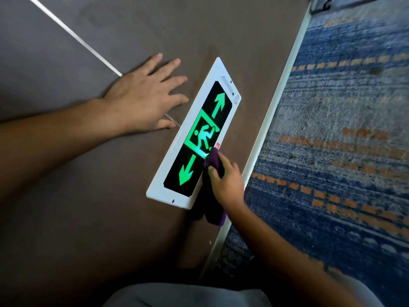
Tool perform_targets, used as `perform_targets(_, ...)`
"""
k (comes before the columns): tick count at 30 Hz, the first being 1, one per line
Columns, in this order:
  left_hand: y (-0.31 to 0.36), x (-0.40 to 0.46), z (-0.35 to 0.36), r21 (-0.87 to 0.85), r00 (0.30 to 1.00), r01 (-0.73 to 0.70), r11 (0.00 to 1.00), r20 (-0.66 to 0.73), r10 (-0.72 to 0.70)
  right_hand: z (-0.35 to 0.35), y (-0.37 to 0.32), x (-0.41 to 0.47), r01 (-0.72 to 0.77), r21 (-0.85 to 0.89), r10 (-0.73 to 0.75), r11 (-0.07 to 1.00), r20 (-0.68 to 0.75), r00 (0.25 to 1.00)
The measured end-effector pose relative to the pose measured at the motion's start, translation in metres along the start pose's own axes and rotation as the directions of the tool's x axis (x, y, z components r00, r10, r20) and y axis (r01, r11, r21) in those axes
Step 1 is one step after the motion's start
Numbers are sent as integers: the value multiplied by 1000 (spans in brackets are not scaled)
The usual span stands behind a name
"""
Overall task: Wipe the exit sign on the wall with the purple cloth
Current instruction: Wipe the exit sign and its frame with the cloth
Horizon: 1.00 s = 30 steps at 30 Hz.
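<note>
So the right hand (225, 180) grips the purple cloth (212, 173) at the exit sign (194, 136)'s floor-side edge; long axis runs up-right, left hand (141, 94) flat on wall.

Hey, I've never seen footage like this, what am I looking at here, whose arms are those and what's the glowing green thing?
There is no machine here, just a person. The single picture comes from a camera worn on their head, looking forward and down, so the two arms reaching in are their own. The wide lens tilts everything.

The brown surface is a wall, and the blue and orange patterned carpet is the floor beside it. Low on the wall sits a white-framed exit sign, lit green, with a running figure and two arrows.

The left hand lies flat and open on the wall beside the sign, fingers spread. The right hand grips a purple cloth and presses it against the sign's edge nearest the floor, beside the running figure. Part of the cloth hangs past the sign's end.
</note>
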<state>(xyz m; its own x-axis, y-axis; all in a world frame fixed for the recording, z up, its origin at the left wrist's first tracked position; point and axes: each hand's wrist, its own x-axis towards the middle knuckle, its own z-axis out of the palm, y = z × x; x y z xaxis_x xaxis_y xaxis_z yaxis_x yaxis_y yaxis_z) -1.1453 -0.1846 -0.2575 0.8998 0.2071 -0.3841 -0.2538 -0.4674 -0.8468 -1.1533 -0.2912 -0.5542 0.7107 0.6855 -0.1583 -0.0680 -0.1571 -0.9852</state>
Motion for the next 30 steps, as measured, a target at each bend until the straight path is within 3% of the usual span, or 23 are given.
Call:
perform_targets(3,2,7,3,-17,1000,-8,1000,10,8,21,8,-39,68,-13,-68,998,-12,998)
perform_targets(7,1,8,4,-46,1000,-22,999,6,22,29,13,-52,54,66,-54,996,3,999)
perform_targets(16,3,5,4,-21,999,-33,999,30,33,2,6,10,83,32,-82,996,-38,996)
perform_targets(21,-5,12,4,56,990,-35,998,142,27,-14,0,55,103,-22,-104,994,-77,992)
perform_targets(30,-14,31,11,112,993,-59,992,109,47,-29,-17,99,39,-60,-46,997,-114,992)
